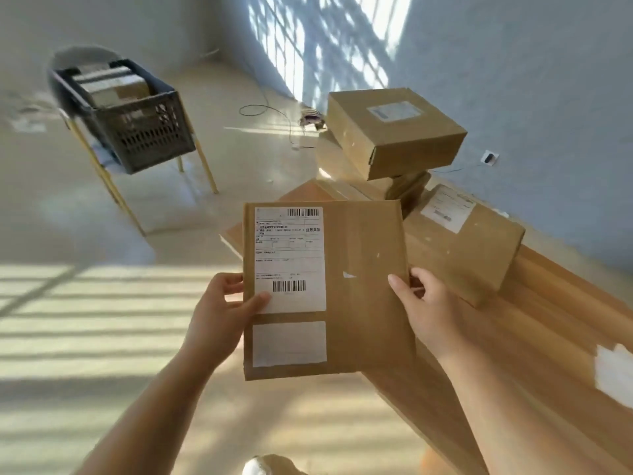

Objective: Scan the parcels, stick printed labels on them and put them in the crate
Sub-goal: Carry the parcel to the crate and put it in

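Note:
I hold a flat brown cardboard parcel [363, 289] in front of me with both hands. My left hand [222, 313] grips its left edge, thumb on the white printed label [289, 258] with two barcodes. My right hand [428, 310] grips the right edge. A blank white sticker [289, 343] sits below the label. The dark plastic crate [137, 121] stands on a chair at the upper left, with several parcels inside.
A wooden table [548, 337] runs along the right. On it lie a stack of labelled cardboard boxes [394, 132] and a larger parcel [462, 241]. White paper scraps [613, 375] lie at the table's right. A cable [267, 111] trails on the floor.

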